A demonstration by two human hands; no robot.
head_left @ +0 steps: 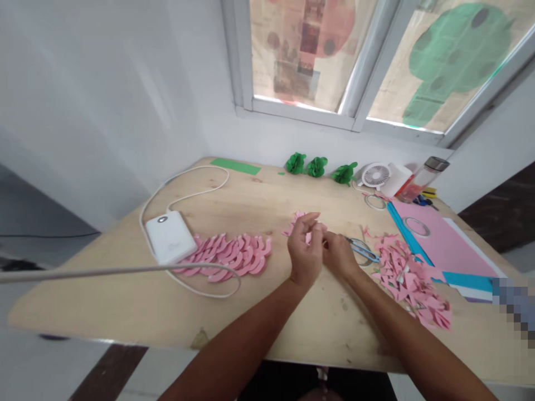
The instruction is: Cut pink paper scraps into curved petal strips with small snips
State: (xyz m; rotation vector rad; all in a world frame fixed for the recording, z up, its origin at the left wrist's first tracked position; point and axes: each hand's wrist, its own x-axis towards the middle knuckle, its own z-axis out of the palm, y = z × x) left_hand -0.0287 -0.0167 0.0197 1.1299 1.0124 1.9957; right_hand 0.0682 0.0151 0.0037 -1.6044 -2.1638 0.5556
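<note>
My left hand [304,248] is raised over the middle of the table, its fingers curled around some pink paper [308,237] that shows between them. Against it, my right hand [339,253] is closed with the fingertips meeting the left ones; what it pinches is hidden. Jagged pink paper [294,224] shows just behind the left hand. Scissors with light blue handles [365,250] lie just right of my right hand, over a ring. To the left, curved pink paper petals [234,256] lie in overlapping rows.
A white power bank [170,238] with a looping white cable sits left. Pink scraps [412,281] are heaped right, beside coloured sheets [438,234]. Along the back stand green paper flowers [316,166], a small fan [376,176] and a bottle [424,179]. A green strip [236,166] lies back left.
</note>
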